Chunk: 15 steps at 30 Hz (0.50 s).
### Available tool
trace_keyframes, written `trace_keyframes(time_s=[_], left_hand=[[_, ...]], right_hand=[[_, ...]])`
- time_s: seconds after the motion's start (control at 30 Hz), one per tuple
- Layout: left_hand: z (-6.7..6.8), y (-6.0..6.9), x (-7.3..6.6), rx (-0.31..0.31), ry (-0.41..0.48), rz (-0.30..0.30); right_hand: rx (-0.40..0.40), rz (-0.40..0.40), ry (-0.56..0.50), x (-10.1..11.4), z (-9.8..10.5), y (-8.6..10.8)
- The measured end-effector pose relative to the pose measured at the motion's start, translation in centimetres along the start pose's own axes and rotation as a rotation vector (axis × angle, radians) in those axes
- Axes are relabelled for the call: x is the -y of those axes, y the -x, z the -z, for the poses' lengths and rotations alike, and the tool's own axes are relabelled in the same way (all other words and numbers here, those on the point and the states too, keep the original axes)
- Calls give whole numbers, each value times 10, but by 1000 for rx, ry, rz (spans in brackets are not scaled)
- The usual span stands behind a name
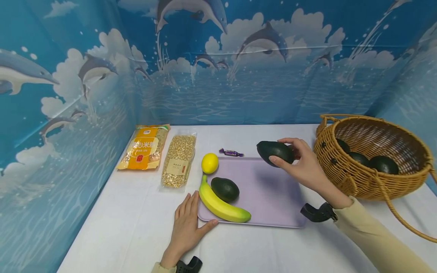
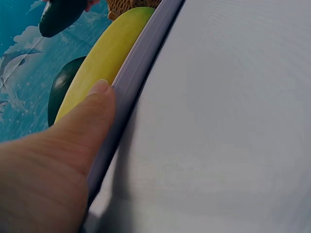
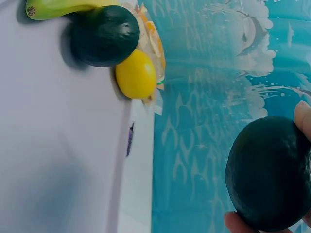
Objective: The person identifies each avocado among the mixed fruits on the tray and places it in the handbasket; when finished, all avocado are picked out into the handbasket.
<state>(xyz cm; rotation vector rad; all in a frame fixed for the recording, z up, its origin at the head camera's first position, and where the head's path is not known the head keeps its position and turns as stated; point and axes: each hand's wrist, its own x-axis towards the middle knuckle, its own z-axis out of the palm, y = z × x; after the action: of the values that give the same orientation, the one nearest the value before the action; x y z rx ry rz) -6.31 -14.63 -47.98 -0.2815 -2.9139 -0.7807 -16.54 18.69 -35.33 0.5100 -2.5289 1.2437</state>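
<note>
My right hand [image 1: 302, 161] grips a dark green avocado [image 1: 274, 151] by its right end, above the right part of a lilac tray [image 1: 269, 201]. In the right wrist view this avocado [image 3: 269, 174] hangs between thumb and fingers. My left hand [image 1: 187, 223] lies with straight fingers at the tray's near left corner, the thumb [image 2: 99, 109] touching the rim. On the tray, a banana [image 1: 222, 206] curves along the near left corner, and a second avocado [image 1: 225, 189] sits against its inner side. A lemon [image 1: 209, 163] rests at the far left corner.
Right of the tray stands a wicker basket [image 1: 345, 178] holding several avocados [image 1: 384, 164], its rope handle trailing on the table. Behind the tray lies a purple wrapped candy [image 1: 231, 152]. Farther left are a bag of grain [image 1: 179, 159] and an orange-labelled bag [image 1: 145, 148].
</note>
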Motion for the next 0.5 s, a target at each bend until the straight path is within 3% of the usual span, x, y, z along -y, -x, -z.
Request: trace_keyframes(time_s=[0.17, 0.5], left_hand=[[0, -1, 0, 1, -1, 1], [-2, 0, 1, -11, -1, -7]], right_hand=[[-31, -4, -14, 1, 16, 1], [-96, -124, -11, 2, 47, 7]])
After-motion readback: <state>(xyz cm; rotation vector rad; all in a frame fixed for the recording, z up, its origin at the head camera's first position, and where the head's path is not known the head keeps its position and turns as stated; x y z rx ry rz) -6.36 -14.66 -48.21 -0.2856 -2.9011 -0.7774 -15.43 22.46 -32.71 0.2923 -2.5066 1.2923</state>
